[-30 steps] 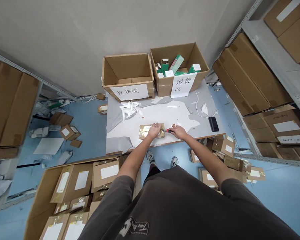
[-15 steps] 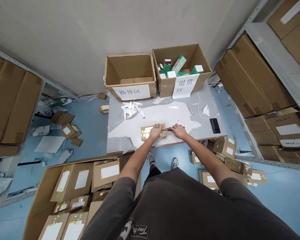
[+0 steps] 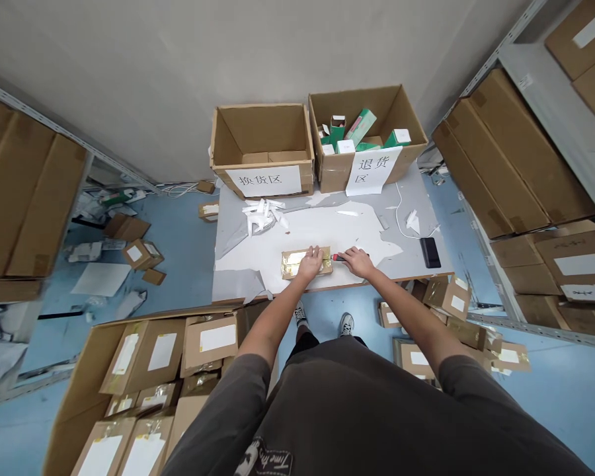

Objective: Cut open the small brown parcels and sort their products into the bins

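A small taped cardboard box (image 3: 291, 266) with a white label lies flat near the front edge of the table (image 3: 238, 283). My left hand (image 3: 311, 262) lies over its right half, fingers gripping it and holding it down. My right hand (image 3: 356, 261) is closed around a red and black utility knife (image 3: 338, 257). The knife's front end points left at the box's right end; whether the blade touches the cardboard is too small to tell.
Behind stand two open cartons, the left one (image 3: 262, 135) and the right one (image 3: 367, 109) with green-white boxes. Crumpled white scraps (image 3: 264, 217) and a black phone (image 3: 430, 252) lie on the table. A big carton (image 3: 74, 390) of parcels stands at lower left. Shelves flank both sides.
The knife in my right hand has drawn slightly rightward, from over the box's right end to about its edge. My left hand stays on the box. The view has shifted a little.
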{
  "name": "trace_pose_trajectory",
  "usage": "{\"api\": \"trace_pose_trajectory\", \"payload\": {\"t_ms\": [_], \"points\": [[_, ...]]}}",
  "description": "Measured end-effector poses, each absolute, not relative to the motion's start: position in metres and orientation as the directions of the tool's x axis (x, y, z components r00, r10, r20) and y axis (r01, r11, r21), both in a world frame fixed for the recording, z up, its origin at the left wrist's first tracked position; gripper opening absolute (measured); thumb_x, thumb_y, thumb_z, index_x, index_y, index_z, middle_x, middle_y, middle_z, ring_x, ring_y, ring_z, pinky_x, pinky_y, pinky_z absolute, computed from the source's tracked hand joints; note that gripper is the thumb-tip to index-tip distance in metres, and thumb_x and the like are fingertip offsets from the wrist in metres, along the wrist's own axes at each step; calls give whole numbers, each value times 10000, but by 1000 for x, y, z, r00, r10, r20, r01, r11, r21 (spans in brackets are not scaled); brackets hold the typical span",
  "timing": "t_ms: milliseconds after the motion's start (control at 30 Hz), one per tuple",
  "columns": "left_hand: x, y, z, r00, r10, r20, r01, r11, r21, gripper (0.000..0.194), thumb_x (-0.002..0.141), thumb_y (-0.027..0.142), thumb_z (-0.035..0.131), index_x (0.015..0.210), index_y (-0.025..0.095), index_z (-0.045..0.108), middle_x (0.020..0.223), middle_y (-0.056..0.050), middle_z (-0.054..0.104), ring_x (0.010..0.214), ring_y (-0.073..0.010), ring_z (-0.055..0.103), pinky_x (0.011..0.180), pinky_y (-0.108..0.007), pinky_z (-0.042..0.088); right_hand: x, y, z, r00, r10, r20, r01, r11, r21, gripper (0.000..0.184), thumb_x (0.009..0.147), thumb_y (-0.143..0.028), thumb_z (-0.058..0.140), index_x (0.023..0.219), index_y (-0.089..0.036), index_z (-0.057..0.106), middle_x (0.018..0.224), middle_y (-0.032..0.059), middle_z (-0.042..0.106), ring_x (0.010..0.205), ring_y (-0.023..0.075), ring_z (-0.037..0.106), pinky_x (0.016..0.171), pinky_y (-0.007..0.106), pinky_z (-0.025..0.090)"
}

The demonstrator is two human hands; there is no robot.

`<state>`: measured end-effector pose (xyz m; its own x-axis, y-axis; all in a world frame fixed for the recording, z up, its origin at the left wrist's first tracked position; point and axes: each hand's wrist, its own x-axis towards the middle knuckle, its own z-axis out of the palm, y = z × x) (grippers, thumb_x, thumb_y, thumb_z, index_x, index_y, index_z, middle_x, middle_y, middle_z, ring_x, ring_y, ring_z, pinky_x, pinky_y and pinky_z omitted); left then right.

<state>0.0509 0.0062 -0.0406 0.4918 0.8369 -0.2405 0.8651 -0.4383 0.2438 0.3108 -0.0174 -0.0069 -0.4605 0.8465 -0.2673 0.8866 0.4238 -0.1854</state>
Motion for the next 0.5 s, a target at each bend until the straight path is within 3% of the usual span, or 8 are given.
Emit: {"api": "trace_pose_trajectory", "payload": {"t_ms": [200,333,400,500], "points": [[50,4,-49,478,849,-224,864,-409,295,523,965,11,470,1456,170,550,1676,-220,488,1637,-375,341,1189,-574,532,312,-12,-14,-458,859,-228,884,414,-217,450,1114,-341,496,1530,-230,627,1329,166,717,1201,347,558,942,420,448],[46,6,-54,471,849,-240,863,-387,325,490,985,35,445,1442,184,538,1705,-201,454,1650,-343,321,1167,-536,550,328,-21,-12,-436,873,-220,882,366,-297,445,1096,-334,517,1503,-210,648,1310,170,729,1202,348,583,974,434,478],[44,8,-53,469,848,-248,864,-383,326,458,1001,54,434,1425,190,541,1704,-188,460,1648,-325,327,1161,-520,550,342,-32,-8,-382,905,-188,877,291,-382,440,1086,-346,521,1478,-201,660,1289,167,740,1195,343,608,1011,448,493],[42,13,-46,468,849,-245,864,-381,331,378,1044,117,434,1381,215,572,1675,-167,499,1618,-303,378,1170,-500,526,358,-48,-5,-183,980,-83,775,92,-625,445,1076,-430,502,1424,-210,669,1265,144,753,1164,321,664,1036,463,532]]}}
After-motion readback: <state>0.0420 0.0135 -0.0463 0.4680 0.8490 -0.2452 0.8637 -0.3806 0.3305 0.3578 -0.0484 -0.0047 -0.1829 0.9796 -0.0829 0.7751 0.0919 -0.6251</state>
